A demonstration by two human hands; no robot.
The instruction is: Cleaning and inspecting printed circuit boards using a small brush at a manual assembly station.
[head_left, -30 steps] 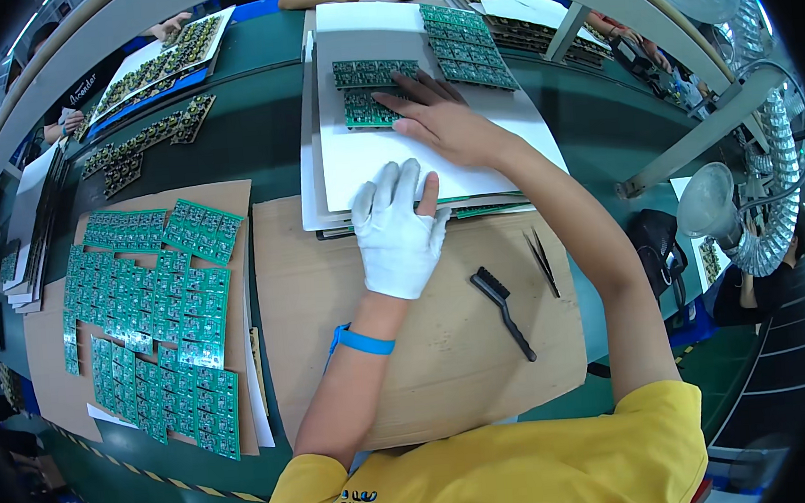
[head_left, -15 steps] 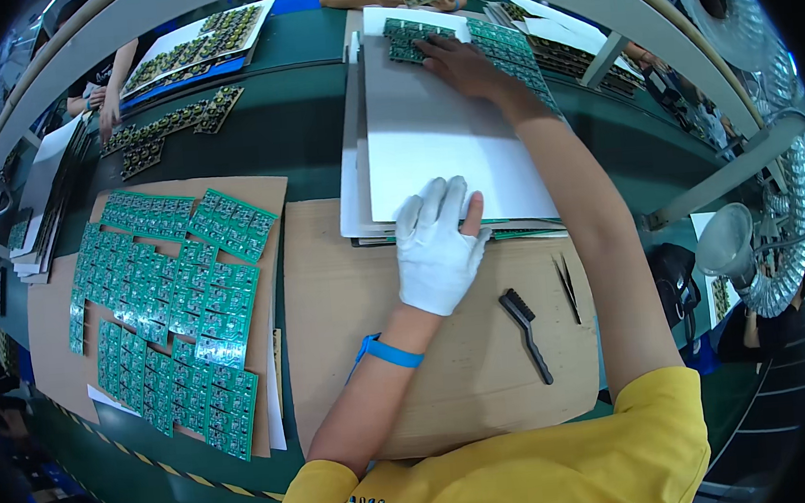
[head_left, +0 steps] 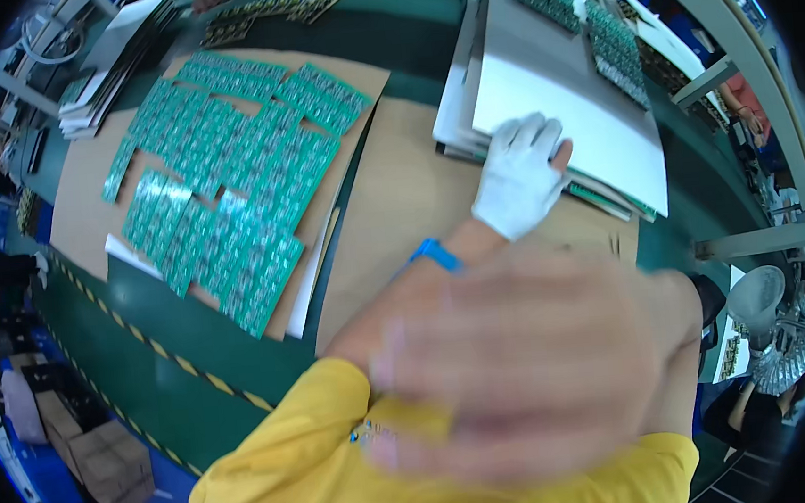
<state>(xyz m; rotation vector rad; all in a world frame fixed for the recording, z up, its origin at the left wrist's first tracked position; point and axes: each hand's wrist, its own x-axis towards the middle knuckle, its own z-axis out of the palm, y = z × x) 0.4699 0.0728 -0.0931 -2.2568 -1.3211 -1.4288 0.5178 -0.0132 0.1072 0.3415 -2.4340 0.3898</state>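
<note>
My left hand point(head_left: 522, 181), in a white glove with the thumb tip bare, lies flat on the near edge of a white sheet point(head_left: 593, 147) topping a stack. Its fingers are stretched out and hold nothing. On that sheet rest green circuit boards point(head_left: 615, 50) along the right side and another circuit board panel point(head_left: 543, 0) at the far end. My bare right hand point(head_left: 534, 364) is raised close to the camera, in front of my chest, and smeared by motion. Whether it holds anything cannot be made out. It hides much of the brown cardboard mat point(head_left: 396, 172).
To the left, many green circuit board panels point(head_left: 225, 161) cover a cardboard sheet point(head_left: 88, 215). Tips of tweezers point(head_left: 616, 244) show beside my right hand. Another stack of sheets point(head_left: 109, 66) stands at far left. A clear fume hood point(head_left: 756, 297) hangs at right.
My right hand has come back from the boards at the stack's far end to just before the camera. The view has swung, shifting the scene. My left hand stays on the sheet's near edge.
</note>
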